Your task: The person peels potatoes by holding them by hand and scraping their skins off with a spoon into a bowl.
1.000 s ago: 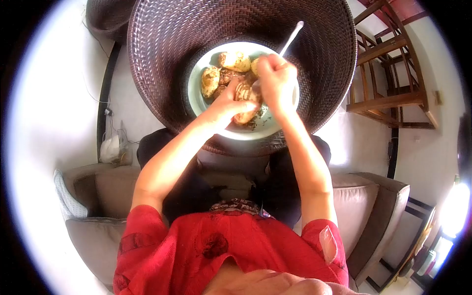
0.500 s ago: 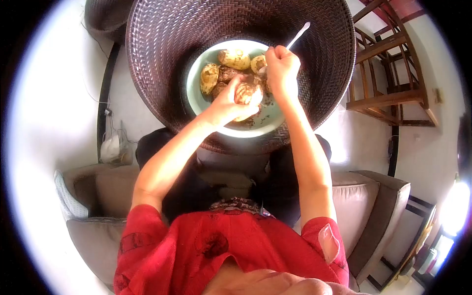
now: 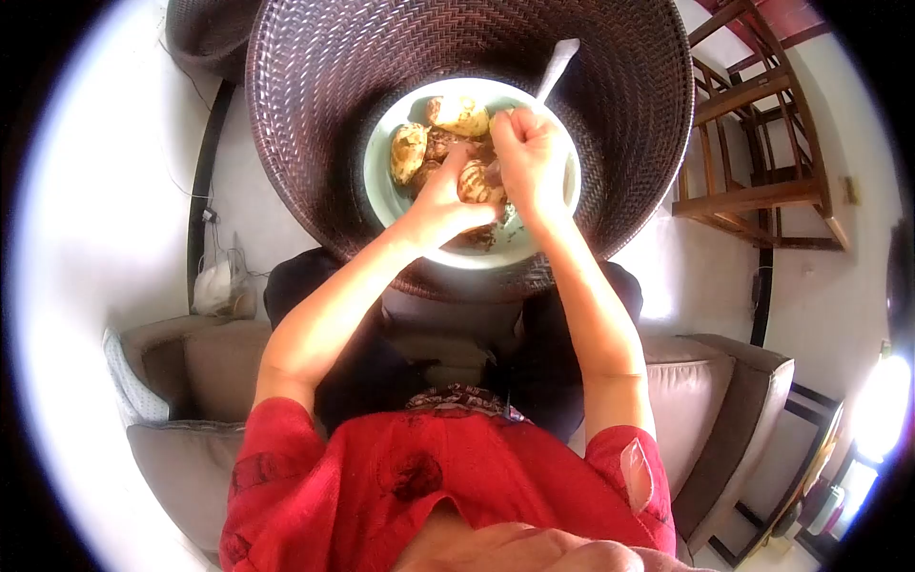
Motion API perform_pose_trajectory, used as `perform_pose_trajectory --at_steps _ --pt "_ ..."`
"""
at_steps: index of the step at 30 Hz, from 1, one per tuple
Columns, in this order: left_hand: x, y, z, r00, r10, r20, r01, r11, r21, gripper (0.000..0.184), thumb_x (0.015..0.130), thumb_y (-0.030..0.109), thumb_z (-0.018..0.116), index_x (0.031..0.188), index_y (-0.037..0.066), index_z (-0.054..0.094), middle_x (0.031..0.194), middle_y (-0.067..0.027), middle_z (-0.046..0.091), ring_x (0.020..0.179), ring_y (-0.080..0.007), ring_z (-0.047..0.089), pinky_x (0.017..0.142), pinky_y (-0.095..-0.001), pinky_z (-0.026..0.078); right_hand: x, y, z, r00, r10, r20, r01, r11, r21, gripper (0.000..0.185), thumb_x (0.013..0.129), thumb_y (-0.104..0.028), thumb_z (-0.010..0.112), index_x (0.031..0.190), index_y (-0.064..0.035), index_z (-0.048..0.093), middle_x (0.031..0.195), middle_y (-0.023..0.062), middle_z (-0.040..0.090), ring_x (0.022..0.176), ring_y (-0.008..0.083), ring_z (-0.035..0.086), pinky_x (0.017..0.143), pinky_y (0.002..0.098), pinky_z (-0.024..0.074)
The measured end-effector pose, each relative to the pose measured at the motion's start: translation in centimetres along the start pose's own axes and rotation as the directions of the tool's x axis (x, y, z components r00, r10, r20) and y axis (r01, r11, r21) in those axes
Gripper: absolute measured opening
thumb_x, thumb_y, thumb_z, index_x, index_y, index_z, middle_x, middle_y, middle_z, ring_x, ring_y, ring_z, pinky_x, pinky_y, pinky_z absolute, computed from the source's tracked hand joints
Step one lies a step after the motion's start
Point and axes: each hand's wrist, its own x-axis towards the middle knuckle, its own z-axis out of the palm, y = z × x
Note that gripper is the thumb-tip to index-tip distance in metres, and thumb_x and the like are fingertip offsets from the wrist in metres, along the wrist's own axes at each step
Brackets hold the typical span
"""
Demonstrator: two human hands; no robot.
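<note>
My left hand [image 3: 441, 202] is wrapped round a partly scraped taro [image 3: 477, 181], pale with brown bands, over a pale green bowl [image 3: 374, 181]. A metal spoon [image 3: 558, 69] is closed in my right hand [image 3: 531, 157]. Its handle points up and away, and its other end, mostly hidden, is against the taro's right side. Behind my left hand, the bowl holds yellowish, patchy taros [image 3: 408, 153] and darker, unscraped ones [image 3: 439, 144]. Dark scrapings lie on the bowl's near right side.
The bowl sits in a large dark woven basket [image 3: 315, 124] with high walls, just beyond my knees. A wooden chair [image 3: 753, 195] stands to the right. Grey sofa cushions [image 3: 691, 381] flank me, and a white bag [image 3: 214, 286] with cables lies on the floor at left.
My right hand has moved down and slightly left, bringing the spoon along the taro, and the handle has turned steeper. My left hand keeps its hold, nearly in place.
</note>
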Motion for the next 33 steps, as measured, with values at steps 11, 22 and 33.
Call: perform_pose_trajectory --at_steps 11,22,33 --pt "0.3 -0.1 -0.9 0.997 -0.063 -0.043 0.041 0.921 -0.387 0.040 0.095 0.036 0.053 0.118 0.004 0.056 0.110 -0.0084 0.065 0.099 -0.0157 0.064 0.091 -0.0318 0.051 2.4 3.3 -0.8 0.884 0.386 0.265 -0.454 0.572 0.683 0.016 0.085 -0.014 0.061 0.076 -0.0003 0.062 0.066 0.0007 0.058 0.057 0.0085 0.050 0.053 0.0252 0.0406" --pt "-0.2 0.3 -0.6 0.998 -0.061 -0.018 0.050 0.929 -0.366 0.040 0.095 0.032 0.053 0.123 0.004 0.054 0.114 -0.0097 0.064 0.102 -0.0178 0.064 0.091 -0.0343 0.053 2.1 2.3 1.0 0.971 0.238 0.033 -0.228 0.872 0.432 0.026 0.088 -0.013 0.055 0.064 -0.0037 0.057 0.057 -0.0032 0.052 0.050 0.0042 0.043 0.047 0.0229 0.0360" --pt "0.2 0.3 -0.1 0.967 -0.204 -0.156 0.082 0.820 -0.566 0.043 0.094 0.038 0.056 0.123 0.006 0.053 0.112 -0.0093 0.065 0.096 -0.0174 0.066 0.085 -0.0335 0.056 -0.2 0.1 0.2 0.999 0.001 -0.053 0.010 0.977 0.211 0.031 0.087 -0.009 0.056 0.057 -0.0033 0.049 0.055 -0.0029 0.049 0.047 0.0035 0.039 0.045 0.0240 0.0349"
